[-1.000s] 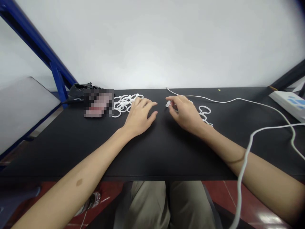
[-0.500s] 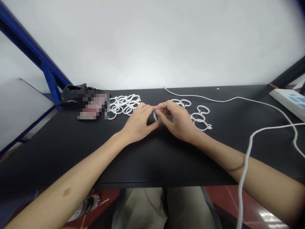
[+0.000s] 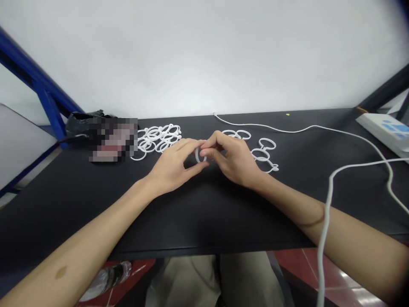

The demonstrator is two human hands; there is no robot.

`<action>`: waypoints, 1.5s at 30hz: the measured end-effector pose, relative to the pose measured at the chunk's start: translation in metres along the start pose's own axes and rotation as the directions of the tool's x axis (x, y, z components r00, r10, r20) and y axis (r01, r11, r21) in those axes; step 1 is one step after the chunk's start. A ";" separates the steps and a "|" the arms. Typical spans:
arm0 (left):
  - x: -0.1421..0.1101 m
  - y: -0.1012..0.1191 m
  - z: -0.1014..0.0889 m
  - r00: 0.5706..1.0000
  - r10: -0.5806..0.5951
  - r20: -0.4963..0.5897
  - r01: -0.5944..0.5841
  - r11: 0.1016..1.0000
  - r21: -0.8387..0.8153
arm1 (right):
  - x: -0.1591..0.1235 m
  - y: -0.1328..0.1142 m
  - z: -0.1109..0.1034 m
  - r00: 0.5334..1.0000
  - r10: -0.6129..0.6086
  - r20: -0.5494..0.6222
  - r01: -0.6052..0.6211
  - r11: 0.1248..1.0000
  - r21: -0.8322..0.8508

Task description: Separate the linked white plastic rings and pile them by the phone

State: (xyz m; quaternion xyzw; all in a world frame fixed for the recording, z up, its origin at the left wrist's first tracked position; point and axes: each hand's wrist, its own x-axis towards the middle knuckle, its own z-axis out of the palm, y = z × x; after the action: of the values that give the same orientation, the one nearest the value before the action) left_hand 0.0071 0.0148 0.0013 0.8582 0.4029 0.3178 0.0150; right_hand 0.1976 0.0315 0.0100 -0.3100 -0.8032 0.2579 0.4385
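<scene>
Between my two hands is a white plastic ring (image 3: 197, 156), standing on edge above the black tabletop and partly covered by fingers. My left hand (image 3: 174, 167) grips it from the left, thumb below and fingers above. My right hand (image 3: 231, 160) pinches its right side with thumb and forefinger. Left of my hands lies a heap of similar white rings (image 3: 155, 135) with small loops. To the right, beyond my right hand, several more white rings (image 3: 267, 143) lie spread out, some overlapping.
A black plastic bag (image 3: 81, 123) and a blurred-out item (image 3: 113, 143) lie at the back left. One white cable (image 3: 297, 131) crosses the table's back; another hangs over my right forearm. A white box (image 3: 386, 128) stands at the right. Under the table is a clear bottle (image 3: 99, 283).
The view has shifted slightly, so everything sits a bit further left. Both hands stay together, and the ring between them now shows more of its round opening.
</scene>
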 end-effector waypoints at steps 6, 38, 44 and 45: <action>0.002 0.000 0.000 1.000 0.011 0.024 -0.011 1.000 -0.014 | 0.000 0.004 -0.001 0.998 0.065 0.012 -0.064 0.997 -0.040; 0.003 -0.020 0.000 0.988 0.001 0.156 -0.009 0.999 0.050 | 0.003 0.003 -0.007 0.943 -0.061 0.326 0.259 0.749 -0.610; 0.005 -0.018 -0.001 0.982 -0.013 0.190 0.007 1.000 0.031 | 0.001 -0.001 -0.006 0.944 -0.102 0.314 0.279 0.757 -0.591; 0.005 -0.018 -0.001 0.981 -0.027 0.190 0.019 0.999 0.043 | 0.001 -0.001 -0.006 0.946 -0.104 0.308 0.276 0.757 -0.592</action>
State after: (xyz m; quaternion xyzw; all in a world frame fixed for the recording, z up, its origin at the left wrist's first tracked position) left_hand -0.0029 0.0300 -0.0005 0.8800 0.4161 0.2258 0.0396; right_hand 0.2017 0.0321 0.0139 -0.3182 -0.9200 -0.0330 0.2263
